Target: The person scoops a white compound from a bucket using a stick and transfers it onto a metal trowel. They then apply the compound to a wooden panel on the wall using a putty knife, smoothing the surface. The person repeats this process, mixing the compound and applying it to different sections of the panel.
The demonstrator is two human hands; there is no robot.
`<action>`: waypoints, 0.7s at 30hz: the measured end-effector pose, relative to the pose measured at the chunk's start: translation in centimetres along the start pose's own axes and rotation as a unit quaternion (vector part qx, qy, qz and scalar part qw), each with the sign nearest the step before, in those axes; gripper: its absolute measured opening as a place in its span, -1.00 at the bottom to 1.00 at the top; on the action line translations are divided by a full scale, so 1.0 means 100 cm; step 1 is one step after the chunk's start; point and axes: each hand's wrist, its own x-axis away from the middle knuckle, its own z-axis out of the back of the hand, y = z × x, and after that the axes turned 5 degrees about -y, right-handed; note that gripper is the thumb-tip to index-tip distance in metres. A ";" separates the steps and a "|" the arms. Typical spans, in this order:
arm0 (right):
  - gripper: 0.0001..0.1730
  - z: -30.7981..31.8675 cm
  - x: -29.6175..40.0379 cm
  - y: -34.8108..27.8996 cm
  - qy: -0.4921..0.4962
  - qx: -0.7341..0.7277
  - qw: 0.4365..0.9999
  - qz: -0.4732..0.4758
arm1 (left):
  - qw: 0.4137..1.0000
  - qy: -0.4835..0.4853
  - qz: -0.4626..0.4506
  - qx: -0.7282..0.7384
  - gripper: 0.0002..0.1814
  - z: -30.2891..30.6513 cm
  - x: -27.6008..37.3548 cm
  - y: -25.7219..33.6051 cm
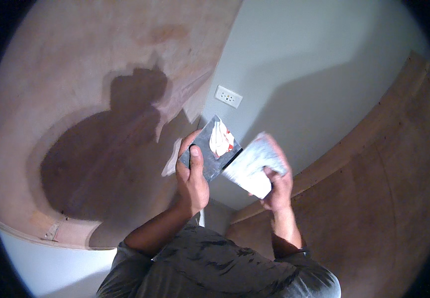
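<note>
My left hand point(196, 182) grips a dark, flat square plate point(202, 140) by its left edge, thumb on top. A lump of white paste point(220, 139) streaked with red lies on that plate, towards its far corner. In my right hand point(281, 192) is a broad, flat, pale spreader blade point(250, 165), blurred and shining in the light. The blade's left side comes up to the plate's right edge; whether they touch, I cannot tell. My fingers under both pieces are mostly hidden.
A plywood panel point(88, 44) rises on the left, with my shadow across it. Beside it is a pale painted wall point(311, 48) bearing a white electrical outlet point(228, 96). More plywood point(352, 216) curves along the right, with small dark fastener marks near its edge.
</note>
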 end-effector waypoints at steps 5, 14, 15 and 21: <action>-0.23 -0.032 -0.009 0.015 -0.015 -0.049 0.999 0.002 | 0.993 -0.025 -0.036 -0.112 -0.29 0.001 0.006 0.003; -0.31 -0.019 -0.035 -0.027 -0.029 0.149 0.972 0.180 | 0.990 -0.027 0.136 0.039 -0.40 0.006 0.025 0.015; -0.34 -0.013 -0.030 -0.030 -0.047 0.253 0.939 0.228 | 0.967 0.011 0.206 0.146 -0.41 0.004 0.022 0.018; -0.38 -0.006 -0.051 -0.040 -0.347 0.508 0.676 0.406 | 0.920 -0.042 0.261 0.289 -0.48 0.008 0.005 0.033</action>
